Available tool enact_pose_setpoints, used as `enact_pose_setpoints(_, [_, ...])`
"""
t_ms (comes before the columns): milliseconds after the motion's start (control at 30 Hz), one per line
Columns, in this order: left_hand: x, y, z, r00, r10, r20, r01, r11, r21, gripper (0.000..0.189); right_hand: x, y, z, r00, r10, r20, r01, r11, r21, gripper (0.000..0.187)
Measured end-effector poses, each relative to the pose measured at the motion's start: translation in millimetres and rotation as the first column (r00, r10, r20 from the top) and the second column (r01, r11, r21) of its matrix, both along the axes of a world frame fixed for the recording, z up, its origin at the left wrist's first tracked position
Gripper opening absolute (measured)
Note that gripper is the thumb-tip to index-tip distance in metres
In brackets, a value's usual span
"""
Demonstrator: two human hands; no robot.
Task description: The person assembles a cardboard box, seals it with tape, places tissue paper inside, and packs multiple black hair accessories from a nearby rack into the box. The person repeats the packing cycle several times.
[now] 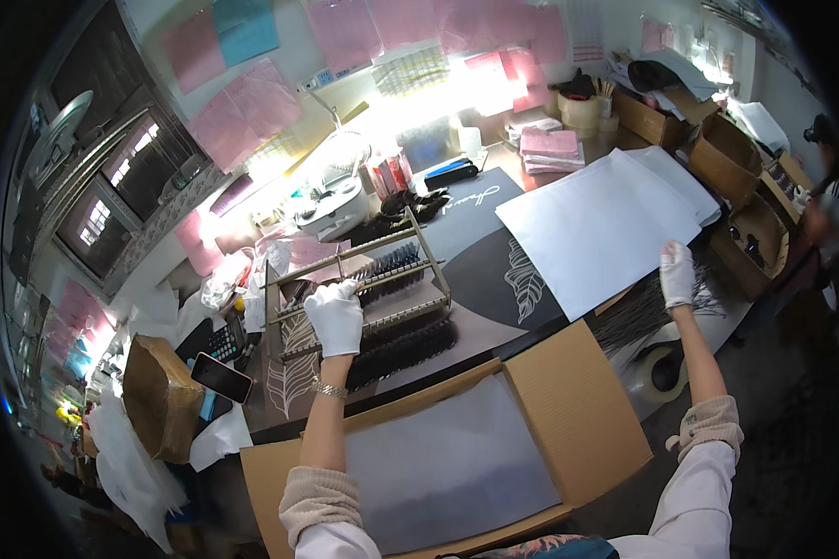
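My left hand (335,318), in a white glove, is at the left part of a metal rack (367,290) with notched bars; its fingers are closed around something at the bars, hard to make out. Rows of black sunglasses-like items or parts (405,342), too small to tell, hang or lie at the rack. My right hand (677,274), also gloved, touches the right edge of a stack of white paper sheets (601,223); whether it pinches a sheet is unclear. Below it lies a bundle of thin black strands (636,307). An open cardboard box (573,412) holding a greyish sheet (447,461) stands before me.
A phone (221,378) leans by a brown box (161,398) at left. A roll of clear tape (661,374) is at right. Pink paper slips (549,147), a desk fan (346,150) and open cartons (727,157) stand behind. A person (828,202) is at far right.
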State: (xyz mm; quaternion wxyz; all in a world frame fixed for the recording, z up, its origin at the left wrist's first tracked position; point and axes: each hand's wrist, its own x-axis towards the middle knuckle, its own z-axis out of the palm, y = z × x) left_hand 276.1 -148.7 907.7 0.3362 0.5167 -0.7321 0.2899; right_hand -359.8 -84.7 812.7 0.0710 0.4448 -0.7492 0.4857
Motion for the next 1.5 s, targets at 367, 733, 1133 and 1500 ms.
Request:
enact_pose_setpoints(367, [-12.3, 85.7, 189.0, 0.381, -0.13, -0.916, 0.821, 0.502, 0.27, 0.034, 312.0, 33.6, 337.8, 0.141, 0.4, -0.905, -0.955, 0.297, -0.018, 0.088])
enact_pose_setpoints(733, [125.9, 61.3, 167.0, 0.219, -0.205, -0.954, 0.686, 0.728, 0.001, 0.038, 302.0, 4.8, 562.7, 0.456, 0.087, -0.886, -0.646, 0.717, -0.262, 0.059])
enact_pose_setpoints(1133, [201.2, 134.6, 30.3, 0.132, 0.253, -0.958, 0.628, 0.727, 0.279, 0.02, 303.2, -95.1, 590.6, 0.503, -0.183, -0.845, -0.564, 0.671, -0.481, 0.056])
enact_pose_setpoints(1500, [222.5, 169.8, -12.7, 0.213, 0.344, -0.915, 0.568, 0.718, 0.402, 0.019, 310.9, -92.5, 537.1, 0.337, -0.705, -0.624, -0.521, 0.412, -0.747, 0.045])
